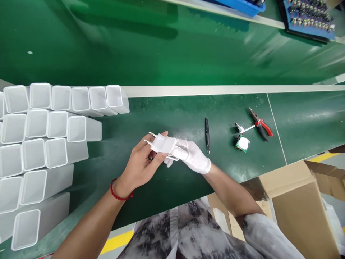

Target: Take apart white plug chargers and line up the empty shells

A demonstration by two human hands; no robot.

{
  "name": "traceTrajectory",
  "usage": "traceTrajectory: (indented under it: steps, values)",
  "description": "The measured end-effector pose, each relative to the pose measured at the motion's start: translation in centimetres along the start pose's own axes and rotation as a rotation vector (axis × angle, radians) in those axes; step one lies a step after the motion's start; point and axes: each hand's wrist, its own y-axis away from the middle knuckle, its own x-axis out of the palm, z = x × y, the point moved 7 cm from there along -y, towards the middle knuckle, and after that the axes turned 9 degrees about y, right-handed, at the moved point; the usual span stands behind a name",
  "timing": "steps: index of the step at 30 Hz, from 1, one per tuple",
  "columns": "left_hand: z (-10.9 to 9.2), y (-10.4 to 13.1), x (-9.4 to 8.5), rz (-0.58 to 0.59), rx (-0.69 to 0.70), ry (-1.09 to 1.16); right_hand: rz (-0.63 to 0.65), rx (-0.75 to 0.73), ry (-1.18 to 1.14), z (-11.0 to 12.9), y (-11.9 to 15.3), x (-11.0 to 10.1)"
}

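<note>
Near the bench's middle, both hands meet around a white plastic two-pin plug piece (163,144), its two metal pins pointing left. My left hand (142,163), bare with a red cord bracelet at the wrist, grips it with thumb and fingers. From the other side my right hand (192,156), in a white glove, pinches its right end. A white rim or second part shows below the plug piece between the hands; how they join is hidden. Black tweezers (207,136) lie just right of the gloved hand.
Rows of translucent white open-ended boxes (77,128) fill the left. Pliers with red and black handles (260,124) lie right, beside a small circuit board with a white disc (242,143). An open cardboard box (299,205) stands lower right. A blue bin (242,6) sits on the upper shelf.
</note>
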Motion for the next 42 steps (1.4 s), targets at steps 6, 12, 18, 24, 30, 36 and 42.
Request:
traceTrajectory:
  steps: [6, 12, 18, 24, 30, 36, 42]
  values:
    - [-0.4, 0.0, -0.8, -0.100, -0.171, -0.120, -0.247, -0.247, 0.635, 2.9, 1.6, -0.9]
    - [-4.2, 1.2, -2.5, -0.074, -0.137, 0.104, -0.125, -0.157, -0.047, 3.4, 2.1, -1.0]
    - [-4.9, 2.0, -5.9, -0.195, -0.128, -0.068, -0.037, -0.096, -0.321, 3.8, 2.0, -2.0]
    - [-4.1, 1.7, -8.0, -0.277, -0.081, -0.234, -0.039, -0.059, -0.358, 3.1, 1.8, -2.2]
    - [-2.8, 1.8, -8.0, -0.239, -0.086, -0.280, -0.059, -0.032, -0.368, 3.1, 1.1, -1.8]
    - [-3.8, 1.7, -8.4, -0.306, 0.143, -0.510, -0.052, -0.006, -0.334, 3.0, 0.6, -1.5]
    - [-3.5, 1.2, -9.2, -0.420, 0.190, -0.819, -0.010, 0.004, -0.382, 2.9, 0.1, -1.6]
